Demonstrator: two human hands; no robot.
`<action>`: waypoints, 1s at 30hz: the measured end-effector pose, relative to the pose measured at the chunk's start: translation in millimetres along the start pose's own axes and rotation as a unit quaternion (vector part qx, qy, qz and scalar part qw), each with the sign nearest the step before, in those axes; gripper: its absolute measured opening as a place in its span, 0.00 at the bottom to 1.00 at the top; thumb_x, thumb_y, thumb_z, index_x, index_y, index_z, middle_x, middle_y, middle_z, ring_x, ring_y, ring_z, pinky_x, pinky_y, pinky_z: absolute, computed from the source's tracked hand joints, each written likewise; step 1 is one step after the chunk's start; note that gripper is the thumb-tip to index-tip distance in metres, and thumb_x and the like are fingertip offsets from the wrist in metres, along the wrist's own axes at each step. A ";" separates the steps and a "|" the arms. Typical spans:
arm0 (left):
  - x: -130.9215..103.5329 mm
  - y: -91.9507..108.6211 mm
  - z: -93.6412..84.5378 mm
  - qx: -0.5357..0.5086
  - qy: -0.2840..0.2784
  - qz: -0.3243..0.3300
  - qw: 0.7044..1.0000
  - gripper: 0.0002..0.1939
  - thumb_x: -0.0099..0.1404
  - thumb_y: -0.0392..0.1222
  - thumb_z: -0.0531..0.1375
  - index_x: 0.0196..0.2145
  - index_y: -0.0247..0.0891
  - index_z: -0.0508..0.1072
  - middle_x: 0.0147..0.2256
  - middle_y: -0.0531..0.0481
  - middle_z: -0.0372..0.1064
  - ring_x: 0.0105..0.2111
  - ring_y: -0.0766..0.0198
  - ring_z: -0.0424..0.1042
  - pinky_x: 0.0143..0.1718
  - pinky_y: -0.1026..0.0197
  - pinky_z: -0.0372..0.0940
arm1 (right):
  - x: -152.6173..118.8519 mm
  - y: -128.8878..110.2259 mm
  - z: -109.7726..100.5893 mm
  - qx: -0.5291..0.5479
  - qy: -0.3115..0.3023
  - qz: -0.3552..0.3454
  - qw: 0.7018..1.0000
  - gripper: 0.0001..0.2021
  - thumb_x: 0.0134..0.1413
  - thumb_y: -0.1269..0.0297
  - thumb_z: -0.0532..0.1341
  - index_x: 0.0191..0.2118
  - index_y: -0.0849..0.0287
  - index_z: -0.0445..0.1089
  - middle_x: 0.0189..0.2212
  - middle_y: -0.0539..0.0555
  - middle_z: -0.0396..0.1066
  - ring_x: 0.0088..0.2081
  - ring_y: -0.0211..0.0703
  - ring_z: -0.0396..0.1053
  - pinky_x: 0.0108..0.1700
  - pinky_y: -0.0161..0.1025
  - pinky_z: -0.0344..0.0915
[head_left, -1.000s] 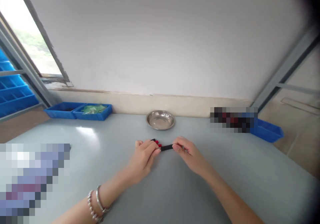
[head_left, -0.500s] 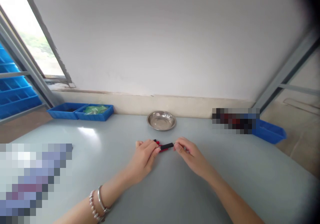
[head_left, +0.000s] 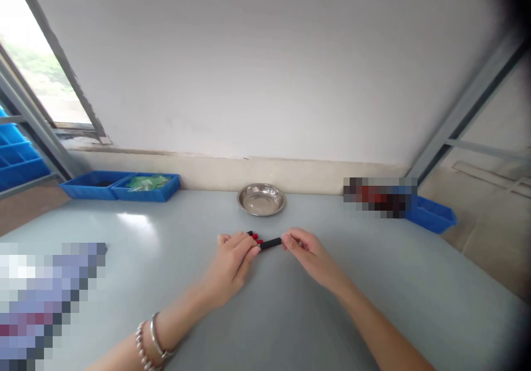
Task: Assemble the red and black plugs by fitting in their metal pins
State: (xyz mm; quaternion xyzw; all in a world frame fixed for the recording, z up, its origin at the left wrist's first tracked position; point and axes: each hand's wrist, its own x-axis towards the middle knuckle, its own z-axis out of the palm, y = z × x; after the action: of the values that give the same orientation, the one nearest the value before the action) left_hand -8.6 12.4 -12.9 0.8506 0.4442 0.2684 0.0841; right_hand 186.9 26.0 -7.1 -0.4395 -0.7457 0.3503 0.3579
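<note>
The black rod (head_left: pixel 270 244) looks matt, the dish (head_left: pixel 261 200) glossy metal.

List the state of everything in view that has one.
Black rod: held at both ends
Left hand: closed on rod's left end
Right hand: pinching rod's right end
Red and black pieces: partly hidden by left hand
Steel bowl: upright
Green contents: in uncovered blue tray
Far-right bin: upright, partly pixelated
Window: can't tell
</note>
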 end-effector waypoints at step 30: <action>-0.9 0.6 0.3 0.006 -0.004 -0.002 1.000 0.13 0.67 0.39 0.43 0.28 0.37 0.62 0.27 0.52 0.63 0.30 0.64 0.61 0.33 0.58 0.49 | 0.2 0.3 0.2 -0.005 -0.004 0.002 1.000 0.17 0.58 0.54 0.47 0.23 0.59 0.57 0.21 0.47 0.53 0.26 0.35 0.54 0.29 0.32 0.53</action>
State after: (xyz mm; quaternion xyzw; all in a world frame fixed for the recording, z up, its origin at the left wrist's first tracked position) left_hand -8.4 11.4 -13.3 0.8512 0.4473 0.2624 0.0810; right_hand 186.7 26.2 -7.4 -0.4416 -0.7480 0.3489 0.3518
